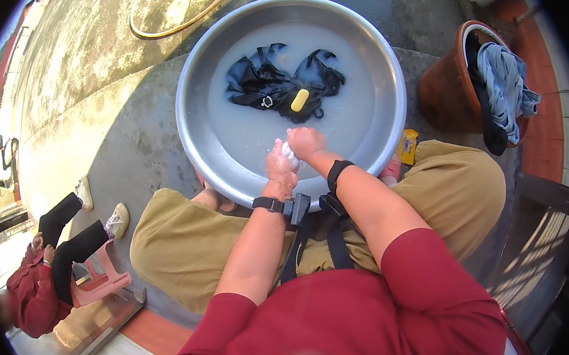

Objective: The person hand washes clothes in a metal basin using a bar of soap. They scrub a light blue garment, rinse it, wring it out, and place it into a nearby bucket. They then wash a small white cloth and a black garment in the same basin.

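Over the near side of a large round metal basin point(188, 118), my left hand point(280, 164) and my right hand point(307, 143) grip a bunched white cloth point(290, 156) between them. Most of the cloth is hidden inside my fingers, so its kind is unclear. Cloudy, whitish water point(247, 136) fills the bottom of the basin. Beyond my hands a dark wet garment point(262, 82) lies crumpled in that water, partly above the surface. A yellow bar of soap point(300, 100) rests on the garment, to the right of a small white outline print.
At right stands a brown bucket point(439, 94) with blue and black clothes point(500, 85) hanging over its rim. A yellow packet point(407, 146) lies beside the basin. A hose point(175, 28) curves across the concrete at upper left. Another person point(42, 278) sits on a pink plastic stool point(102, 283) at lower left.
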The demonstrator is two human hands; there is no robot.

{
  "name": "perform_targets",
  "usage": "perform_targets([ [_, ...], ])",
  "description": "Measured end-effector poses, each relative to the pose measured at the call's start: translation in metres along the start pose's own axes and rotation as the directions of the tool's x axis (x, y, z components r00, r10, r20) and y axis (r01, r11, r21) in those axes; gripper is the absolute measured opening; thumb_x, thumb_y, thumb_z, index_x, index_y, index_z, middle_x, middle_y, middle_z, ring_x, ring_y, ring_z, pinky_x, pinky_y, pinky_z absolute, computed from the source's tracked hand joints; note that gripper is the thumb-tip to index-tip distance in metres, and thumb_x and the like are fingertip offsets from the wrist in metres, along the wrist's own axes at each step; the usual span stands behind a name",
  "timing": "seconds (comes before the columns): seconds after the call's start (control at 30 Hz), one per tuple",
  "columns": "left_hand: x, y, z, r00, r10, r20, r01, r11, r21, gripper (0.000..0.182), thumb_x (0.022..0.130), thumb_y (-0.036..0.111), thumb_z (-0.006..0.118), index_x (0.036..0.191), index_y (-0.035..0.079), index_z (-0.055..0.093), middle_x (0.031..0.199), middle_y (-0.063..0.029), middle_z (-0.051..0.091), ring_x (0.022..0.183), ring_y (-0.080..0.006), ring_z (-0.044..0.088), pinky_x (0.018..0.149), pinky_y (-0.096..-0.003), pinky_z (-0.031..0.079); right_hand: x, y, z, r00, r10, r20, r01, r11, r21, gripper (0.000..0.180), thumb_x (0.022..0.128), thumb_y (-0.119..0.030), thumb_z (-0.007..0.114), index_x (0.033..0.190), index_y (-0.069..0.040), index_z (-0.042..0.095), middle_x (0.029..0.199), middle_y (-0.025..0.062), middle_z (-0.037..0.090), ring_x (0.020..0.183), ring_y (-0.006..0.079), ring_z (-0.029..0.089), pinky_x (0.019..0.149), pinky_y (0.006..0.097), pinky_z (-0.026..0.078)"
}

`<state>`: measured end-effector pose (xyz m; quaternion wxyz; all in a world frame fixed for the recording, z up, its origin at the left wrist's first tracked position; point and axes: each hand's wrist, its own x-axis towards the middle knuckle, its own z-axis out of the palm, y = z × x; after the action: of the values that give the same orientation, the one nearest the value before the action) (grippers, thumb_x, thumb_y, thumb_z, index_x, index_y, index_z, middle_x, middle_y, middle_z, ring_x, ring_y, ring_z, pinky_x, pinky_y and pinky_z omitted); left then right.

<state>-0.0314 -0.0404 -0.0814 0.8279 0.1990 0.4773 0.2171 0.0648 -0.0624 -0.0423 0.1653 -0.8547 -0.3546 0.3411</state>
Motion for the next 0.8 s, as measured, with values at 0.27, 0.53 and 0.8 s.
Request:
perform_targets([
  [0.27,0.014,0.005,-0.018,0.996,-0.045,0.081,0.049,0.998,-0.048,0.031,0.098,0.035,0.035,0.103,0.011,0.054,0.094,-0.0068,0.061,0.082,-0.0227,0.061,0.068,-0.0341,0.051,0.017,0.027,0.008,0.992,-0.107,0.07,0.109,0.994,-0.031,0.05,0.091,-0.041,0.034,0.087,-0.004,0.067,0.093,0.0172,0.066,0.085,0.0345,0.063,0.078,0.0458,0.048],
  [0.53,0.02,0.01,-0.035,0.994,0.109,-0.032,-0.112,0.986,-0.125,0.022,0.096,0.032,0.041,0.1,0.013,0.052,0.094,-0.0036,0.058,0.086,-0.0197,0.057,0.072,-0.0344,0.047,0.012,0.014,0.007,0.893,-0.326,0.309,0.266,0.938,0.222,0.054,0.089,-0.052,0.04,0.087,-0.005,0.068,0.084,0.0197,0.065,0.079,0.0354,0.062,0.071,0.041,0.049],
  [0.8,-0.013,0.008,0.01,0.993,-0.103,-0.054,0.099,0.992,-0.076,0.039,0.095,0.045,0.036,0.106,0.012,0.054,0.099,-0.0049,0.06,0.091,-0.0228,0.057,0.076,-0.0383,0.047,-0.012,-0.002,-0.016,0.901,-0.413,0.132,0.427,0.898,-0.106,0.041,0.09,-0.039,0.04,0.084,-0.008,0.066,0.09,0.0145,0.067,0.078,0.0331,0.064,0.068,0.0442,0.051],
])
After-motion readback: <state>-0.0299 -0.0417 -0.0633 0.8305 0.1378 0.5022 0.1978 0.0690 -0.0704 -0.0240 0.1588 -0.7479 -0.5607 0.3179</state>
